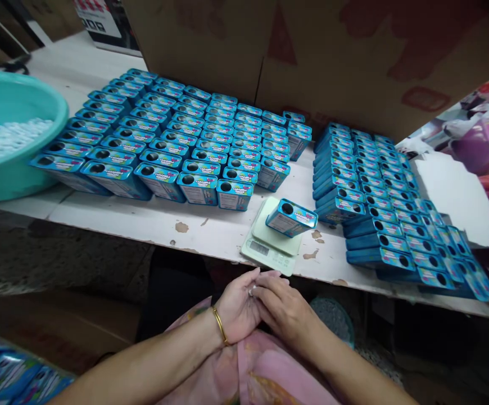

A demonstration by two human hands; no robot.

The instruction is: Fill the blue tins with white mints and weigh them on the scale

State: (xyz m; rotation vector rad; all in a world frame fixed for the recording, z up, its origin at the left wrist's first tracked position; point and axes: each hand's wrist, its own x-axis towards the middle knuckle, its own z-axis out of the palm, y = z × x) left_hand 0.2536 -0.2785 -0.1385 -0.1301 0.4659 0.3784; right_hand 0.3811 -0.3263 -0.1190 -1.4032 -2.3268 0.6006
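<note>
My left hand (240, 306) is palm up and cupped in front of the table edge, a gold bangle on its wrist. My right hand (284, 306) is laid over it, fingertips pressed together in the left palm. A small white piece (252, 291) shows between the fingertips and the palm; whatever else lies there is hidden. Just beyond the hands stands a pale green digital scale (265, 254), its display too blurred to read. On its platform rests an upright blue tin (290, 218) with a round dark hole in its top.
Rows of similar blue tins (198, 183) fill the table's left and middle, and more tins (390, 256) crowd its right. A turquoise basin (54, 121) of small white pieces stands far left. Behind rises a large cardboard box (227, 50). Below the table is another tub (333, 318).
</note>
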